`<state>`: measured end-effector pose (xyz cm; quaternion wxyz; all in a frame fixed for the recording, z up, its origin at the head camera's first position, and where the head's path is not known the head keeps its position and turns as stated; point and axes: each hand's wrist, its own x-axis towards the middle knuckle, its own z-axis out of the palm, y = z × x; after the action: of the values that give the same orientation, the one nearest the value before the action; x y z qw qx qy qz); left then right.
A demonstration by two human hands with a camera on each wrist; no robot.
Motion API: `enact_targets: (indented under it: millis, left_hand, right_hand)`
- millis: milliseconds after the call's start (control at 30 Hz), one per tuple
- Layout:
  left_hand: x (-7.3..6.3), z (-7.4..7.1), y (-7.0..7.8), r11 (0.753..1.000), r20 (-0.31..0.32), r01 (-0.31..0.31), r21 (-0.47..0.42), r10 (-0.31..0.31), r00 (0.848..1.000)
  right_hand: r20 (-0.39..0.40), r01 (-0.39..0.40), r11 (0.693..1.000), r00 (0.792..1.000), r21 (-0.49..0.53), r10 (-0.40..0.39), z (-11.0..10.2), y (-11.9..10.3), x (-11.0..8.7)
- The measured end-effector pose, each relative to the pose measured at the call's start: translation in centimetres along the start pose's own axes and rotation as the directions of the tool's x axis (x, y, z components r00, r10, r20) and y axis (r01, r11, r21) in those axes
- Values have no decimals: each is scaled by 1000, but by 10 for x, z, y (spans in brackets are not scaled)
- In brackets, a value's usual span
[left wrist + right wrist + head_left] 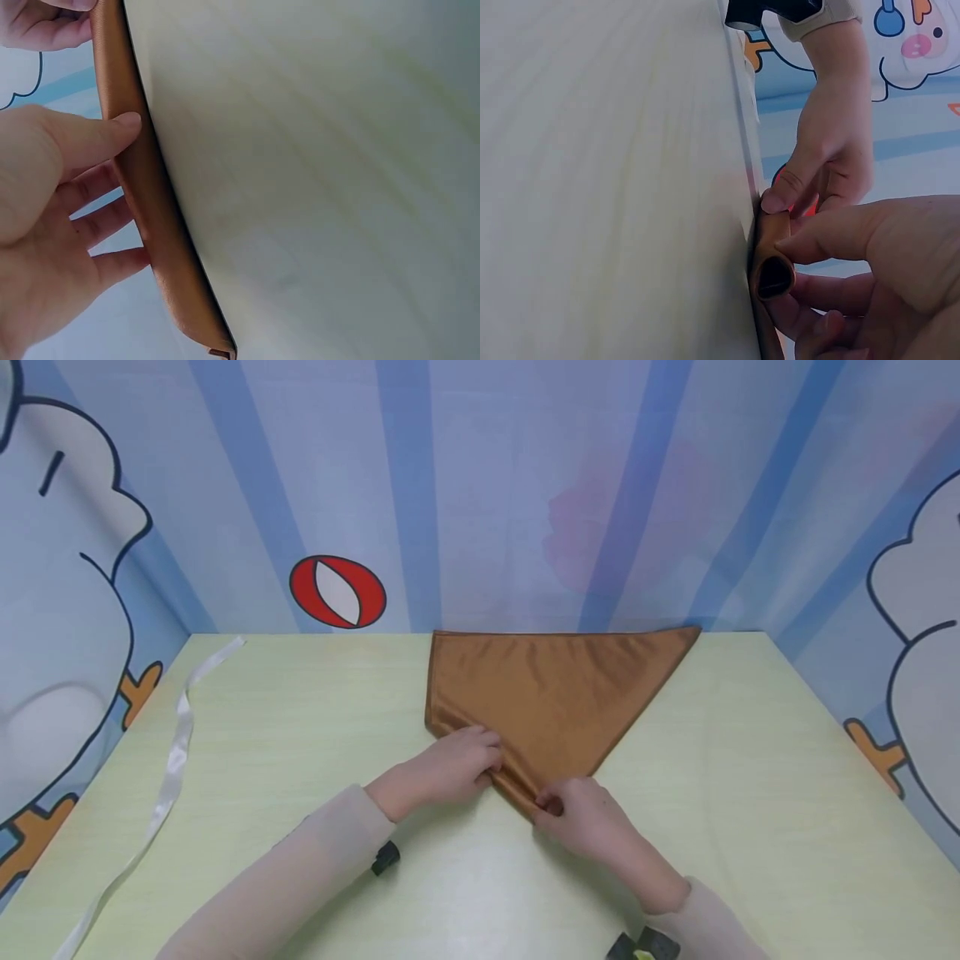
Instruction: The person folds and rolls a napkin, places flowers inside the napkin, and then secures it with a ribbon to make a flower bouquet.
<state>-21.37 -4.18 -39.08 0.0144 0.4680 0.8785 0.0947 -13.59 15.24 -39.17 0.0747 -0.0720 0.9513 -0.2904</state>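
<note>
A shiny brown cloth (555,685) lies on the table, its near-left edge turned into a narrow roll that slants down to the right. My left hand (453,766) holds the middle of this roll; in the left wrist view the thumb (124,131) lies on its near side and the fingertips on the other. Near the lower end of the roll, my right hand (592,822) pinches the cloth between thumb and fingers. The right wrist view shows the hollow, tube-like end of the roll (780,259) by the right hand (900,247).
A white ribbon (176,752) runs wavy down the left side of the pale table (750,793). The cloth's far edge reaches the printed backdrop (510,485) at the table's back. Dark wrist devices (645,943) sit below the sleeves.
</note>
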Motion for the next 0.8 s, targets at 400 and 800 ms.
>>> enact_targets:
  millis: [400,800]
  left_hand:
    - [1,-2,4,999,-5,28,45,-28,1000]
    - [8,3,0,989,29,142,-47,-140,990]
  right_hand:
    - [-17,12,1000,1000,14,-12,0,5,1]
    - [-13,-14,999,1000,37,14,-1,6,3]
